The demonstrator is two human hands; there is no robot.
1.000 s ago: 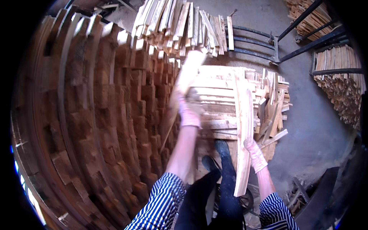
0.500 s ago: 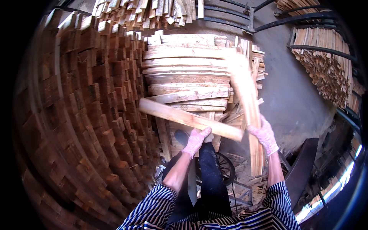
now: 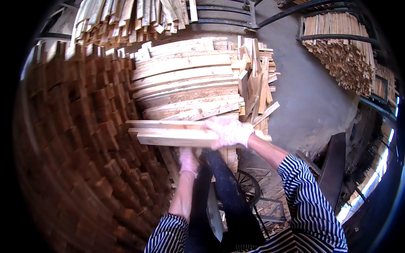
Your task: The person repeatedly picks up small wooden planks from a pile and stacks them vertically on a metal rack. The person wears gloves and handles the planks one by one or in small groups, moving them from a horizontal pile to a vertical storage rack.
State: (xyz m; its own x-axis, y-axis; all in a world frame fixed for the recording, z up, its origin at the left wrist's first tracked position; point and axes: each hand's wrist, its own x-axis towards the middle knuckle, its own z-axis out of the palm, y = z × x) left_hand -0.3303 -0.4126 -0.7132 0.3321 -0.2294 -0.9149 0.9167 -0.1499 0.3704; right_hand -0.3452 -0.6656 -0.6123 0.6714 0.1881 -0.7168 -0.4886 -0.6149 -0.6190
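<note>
Several pale wooden boards [image 3: 177,138] are gathered together, lying crosswise in front of me. My right hand [image 3: 230,133], in a light knitted glove, is closed over their right end. Below the boards' near edge is my left hand [image 3: 187,162], gloved as well and blurred. Its fingers are hidden behind the boards, so I cannot tell how they are set. Just beyond lies a stack of similar boards [image 3: 185,78], mostly laid crosswise, with loose shorter pieces [image 3: 257,88] leaning at its right side.
A tall wall of stacked wood [image 3: 97,139] rises close on my left. More boards [image 3: 130,17] are piled at the far left. Black metal rails [image 3: 219,21] and a bundled wood stack [image 3: 341,50] stand beyond the grey floor [image 3: 299,97]. A spoked wheel [image 3: 247,185] sits by my legs.
My right hand has swung its upright board inward and left, so the boards now lie together crosswise. My left hand has moved left and down, below them. The view has shifted slightly right.
</note>
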